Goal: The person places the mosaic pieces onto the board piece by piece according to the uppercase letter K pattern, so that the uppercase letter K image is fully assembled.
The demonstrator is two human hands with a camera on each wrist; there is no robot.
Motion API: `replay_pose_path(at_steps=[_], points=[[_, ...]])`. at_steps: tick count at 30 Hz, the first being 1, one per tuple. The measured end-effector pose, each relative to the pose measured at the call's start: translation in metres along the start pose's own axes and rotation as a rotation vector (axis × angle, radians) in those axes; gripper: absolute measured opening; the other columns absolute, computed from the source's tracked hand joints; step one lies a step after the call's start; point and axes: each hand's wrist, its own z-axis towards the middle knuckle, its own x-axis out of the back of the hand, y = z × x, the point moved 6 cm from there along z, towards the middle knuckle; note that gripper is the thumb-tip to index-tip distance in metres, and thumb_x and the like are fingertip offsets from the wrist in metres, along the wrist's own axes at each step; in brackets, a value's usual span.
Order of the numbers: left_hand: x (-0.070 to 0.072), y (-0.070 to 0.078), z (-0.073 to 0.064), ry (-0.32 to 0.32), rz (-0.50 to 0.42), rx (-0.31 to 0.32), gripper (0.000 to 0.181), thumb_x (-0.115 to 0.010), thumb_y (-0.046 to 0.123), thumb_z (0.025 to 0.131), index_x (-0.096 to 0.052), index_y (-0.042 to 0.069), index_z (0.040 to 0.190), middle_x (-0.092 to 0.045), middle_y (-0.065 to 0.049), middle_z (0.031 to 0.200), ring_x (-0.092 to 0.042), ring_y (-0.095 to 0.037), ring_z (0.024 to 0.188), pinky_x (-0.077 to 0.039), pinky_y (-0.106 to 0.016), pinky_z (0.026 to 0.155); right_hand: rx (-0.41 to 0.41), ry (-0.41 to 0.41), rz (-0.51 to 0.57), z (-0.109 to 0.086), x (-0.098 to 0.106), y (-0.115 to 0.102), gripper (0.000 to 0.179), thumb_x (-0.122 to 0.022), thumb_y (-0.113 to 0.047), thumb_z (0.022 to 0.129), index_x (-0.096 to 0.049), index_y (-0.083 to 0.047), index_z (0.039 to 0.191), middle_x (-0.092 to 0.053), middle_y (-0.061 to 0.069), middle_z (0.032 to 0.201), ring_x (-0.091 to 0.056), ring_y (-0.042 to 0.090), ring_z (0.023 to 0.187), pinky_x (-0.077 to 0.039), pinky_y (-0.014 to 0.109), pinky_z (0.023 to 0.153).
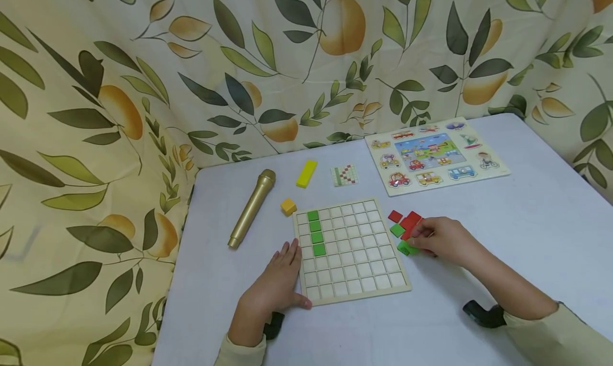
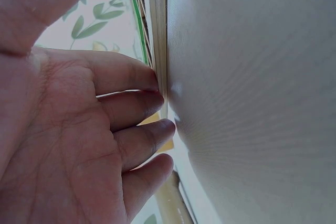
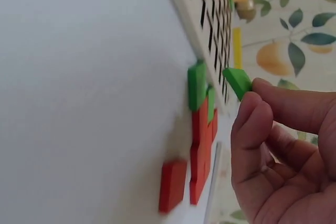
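Note:
A wooden grid board [image 1: 353, 258] lies on the table, with a short column of green square tiles [image 1: 317, 237] set in its upper left cells. My left hand [image 1: 272, 285] rests along the board's left edge, fingers straight, fingertips right at the rim; the left wrist view shows its palm [image 2: 58, 135]. To the right of the board, my right hand [image 1: 442, 241] pinches a green tile [image 3: 240, 82] between thumb and forefinger. Below that tile, in the right wrist view, lie red tiles [image 3: 198, 158] and loose green tiles [image 3: 197, 85]; the hand partly covers this pile in the head view.
Behind the board lie a yellow block [image 1: 306, 174], an orange cube [image 1: 288, 207] and a small pattern card [image 1: 345, 175]. A gold microphone [image 1: 251, 209] lies to the left. A vehicle picture puzzle [image 1: 471, 175] occupies the back right. Patterned cloth [image 1: 316, 89] hangs behind the table.

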Motion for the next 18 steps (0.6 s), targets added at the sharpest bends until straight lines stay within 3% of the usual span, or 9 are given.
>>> replay_pose_path(at_steps=[18], points=[[-0.003, -0.003, 0.001, -0.011, 0.006, 0.013, 0.125, -0.09, 0.05, 0.066, -0.023, -0.003, 0.157, -0.009, -0.015, 0.167, -0.008, -0.033, 0.153, -0.017, -0.046, 0.122, 0.056, -0.075, 0.115, 0.03, -0.051, -0.047, 0.015, -0.078, -0.02, 0.089, -0.07, -0.007, 0.089, -0.065, 0.002, 0.071, -0.064, 0.017, 0.064, -0.053, 0.03, 0.062]])
